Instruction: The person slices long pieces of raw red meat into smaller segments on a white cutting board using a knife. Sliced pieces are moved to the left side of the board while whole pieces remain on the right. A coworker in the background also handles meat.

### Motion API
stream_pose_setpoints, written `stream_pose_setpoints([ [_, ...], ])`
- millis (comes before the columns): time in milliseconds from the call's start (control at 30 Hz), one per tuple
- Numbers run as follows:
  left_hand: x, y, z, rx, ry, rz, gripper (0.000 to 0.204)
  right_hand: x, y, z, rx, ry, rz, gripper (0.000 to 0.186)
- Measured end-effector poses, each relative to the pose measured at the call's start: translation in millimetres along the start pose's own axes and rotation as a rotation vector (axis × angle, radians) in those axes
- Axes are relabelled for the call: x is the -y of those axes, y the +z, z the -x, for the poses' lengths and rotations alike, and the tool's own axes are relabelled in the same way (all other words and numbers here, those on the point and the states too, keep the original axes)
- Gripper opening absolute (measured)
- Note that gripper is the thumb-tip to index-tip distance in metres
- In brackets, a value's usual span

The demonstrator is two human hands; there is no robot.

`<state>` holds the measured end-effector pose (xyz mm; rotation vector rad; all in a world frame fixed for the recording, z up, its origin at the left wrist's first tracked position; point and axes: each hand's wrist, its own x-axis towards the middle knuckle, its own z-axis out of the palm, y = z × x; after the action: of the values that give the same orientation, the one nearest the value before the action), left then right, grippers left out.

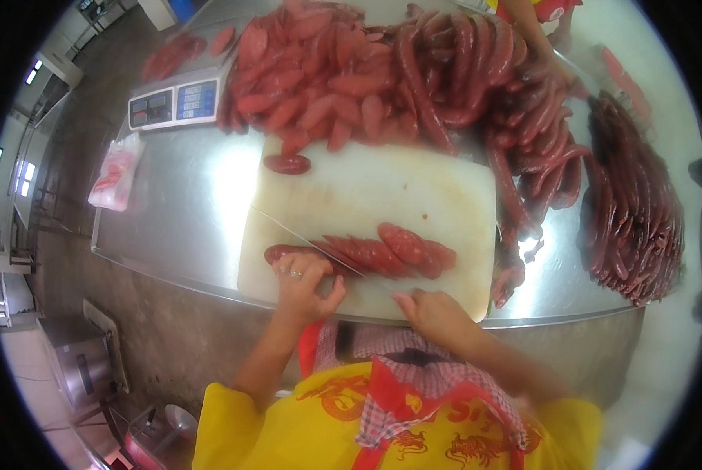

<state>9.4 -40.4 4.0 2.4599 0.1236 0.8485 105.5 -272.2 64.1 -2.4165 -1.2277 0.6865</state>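
A dark red sausage [279,252] lies across the lower part of the white cutting board [351,188]. Its right portion is cut into slanted slices [374,255] that lean on one another. My left hand [304,283] presses down on the uncut left end, fingers bent over it; a ring shows on one finger. My right hand [439,315] is closed round the handle of a knife [304,239], whose thin blade slants up to the left across the sausage, close by my left fingers. The handle itself is mostly hidden in my grip. A short sausage end [287,164] sits at the board's upper left.
Sliced sausage [312,70] is heaped behind the board, with whole sausages [464,70] to its right. A bundle of thin dark sausages [629,211] lies far right. A scale [175,105] and a plastic bag [117,172] stand left. Another person's arm [530,31] reaches in at the top right.
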Motion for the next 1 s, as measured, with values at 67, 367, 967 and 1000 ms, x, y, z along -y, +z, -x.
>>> stream_pose_setpoints([
  [67, -1, -3, 0, -0.035, 0.031, -0.007, 0.027, 6, 5, -21, -0.026, 0.025, -0.102, 0.037],
  [367, 6, -13, -7, -0.057, 0.005, -0.008, 0.028, -11, -33, 99, 0.072, 0.380, -0.329, 0.039],
  [967, 10, -22, 0, -0.078, -0.092, -0.005, 0.030, 2, -21, 71, 0.020, 0.328, -0.181, 0.040],
  [1000, 11, -22, 0, -0.078, -0.083, -0.005, 0.030, -3, -23, 80, 0.106, 0.384, -0.215, 0.038],
])
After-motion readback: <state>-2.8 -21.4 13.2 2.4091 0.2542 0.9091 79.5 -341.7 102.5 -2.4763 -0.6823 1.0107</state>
